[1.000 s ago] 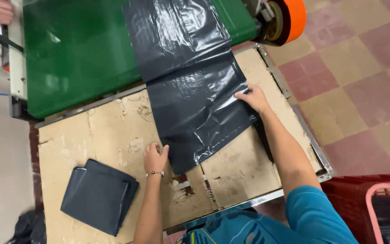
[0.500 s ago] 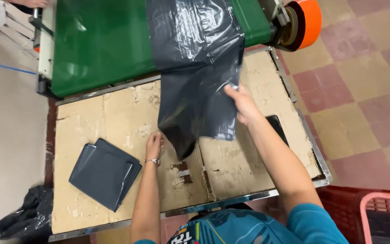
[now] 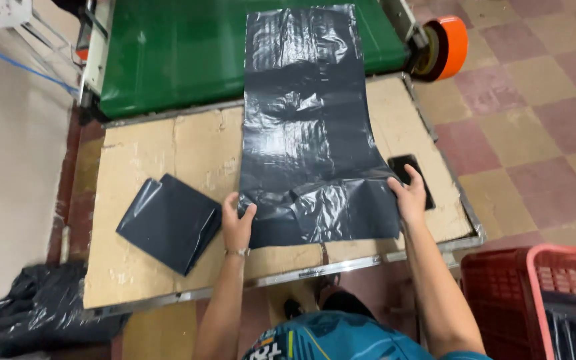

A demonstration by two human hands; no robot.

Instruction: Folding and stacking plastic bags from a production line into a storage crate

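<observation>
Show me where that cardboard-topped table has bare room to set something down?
Bare cardboard lies between the green belt and the folded dark bag, and along the near edge left of the left hand. The middle is covered by the black plastic sheet; the right hand crowds a dark flat object.

Head cam, looks steeply down at worktable (image 3: 168,143) from close above; single view.
</observation>
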